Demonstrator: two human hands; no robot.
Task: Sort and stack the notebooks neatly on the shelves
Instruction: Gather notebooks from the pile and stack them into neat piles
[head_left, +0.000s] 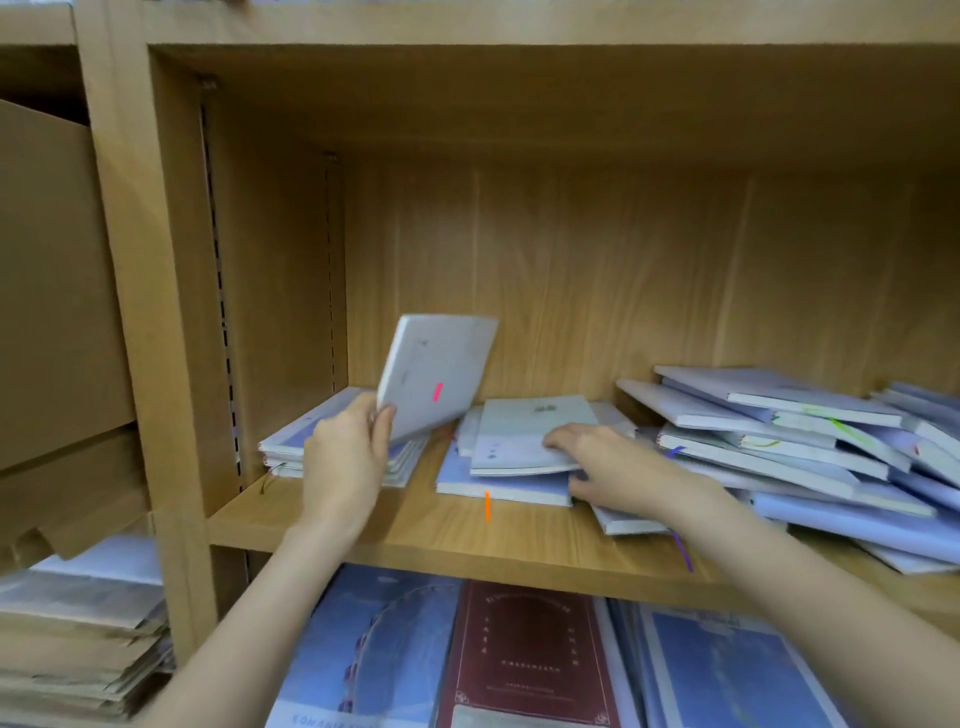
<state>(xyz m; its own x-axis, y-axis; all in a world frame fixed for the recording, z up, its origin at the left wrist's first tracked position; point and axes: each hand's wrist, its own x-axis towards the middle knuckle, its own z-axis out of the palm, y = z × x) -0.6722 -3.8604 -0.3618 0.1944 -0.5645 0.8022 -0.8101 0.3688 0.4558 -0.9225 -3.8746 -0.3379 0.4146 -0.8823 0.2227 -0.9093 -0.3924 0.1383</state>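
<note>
A pale grey notebook (436, 376) with a pink ribbon marker was held tilted up on its lower edge above the left end of the wooden shelf (395, 525), the left hand (345, 457) grasping its lower left corner with the thumb on the cover and the fingers curled behind. Just under that hand lay a short, fairly even stack of blue-and-white notebooks (311, 444), set against the left wall of the shelf near its front edge.

To the right of the lifted book, at the middle of the shelf, a white notebook (524, 434) lay flat on a blue notebook (498, 480) whose orange ribbon hung over the shelf's front edge. The right hand (602, 462) gripped the right edge of the white notebook, fingers spread over the cover and thumb tucked beneath.

Farther right, a loose heap of blue and white notebooks (789, 441) sprawled toward the right end of the shelf, tilted and overlapping, with green and purple ribbons trailing out; one purple ribbon dangled past the front edge.

On the level below, a dark red book (524, 654) lay between blue-covered books (358, 649). In the compartment to the left stood a brown cardboard box (57, 291), with a pile of brown paper packets (78, 639) beneath it.
</note>
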